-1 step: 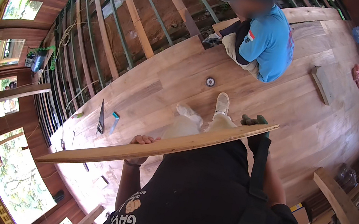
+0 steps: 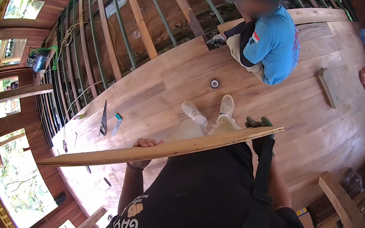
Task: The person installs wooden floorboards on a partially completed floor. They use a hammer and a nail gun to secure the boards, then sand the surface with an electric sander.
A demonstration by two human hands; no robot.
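Note:
A long wooden plank [image 2: 172, 147] is held across the front of my body, seen nearly edge-on. It slants from the lower left up to the right. My left hand [image 2: 147, 143] is closed on it left of the middle, the bare fingers curling over the far side. Near the right end, my right hand [image 2: 260, 123], in a dark glove, grips the board too. Its fingertips show beyond the far edge, while the plank hides part of both palms. Below lie a handsaw [image 2: 104, 121] and a blue-handled try square [image 2: 117, 122] on the wooden floor [image 2: 166, 97].
A person in a blue shirt [image 2: 275, 43] crouches ahead at the floor's edge. Past that edge, bare joists [image 2: 134, 12] span open ground. A small round object [image 2: 214, 84] sits near my feet. Timber pieces [image 2: 328, 88] and a thick beam [image 2: 343, 206] lie on the right.

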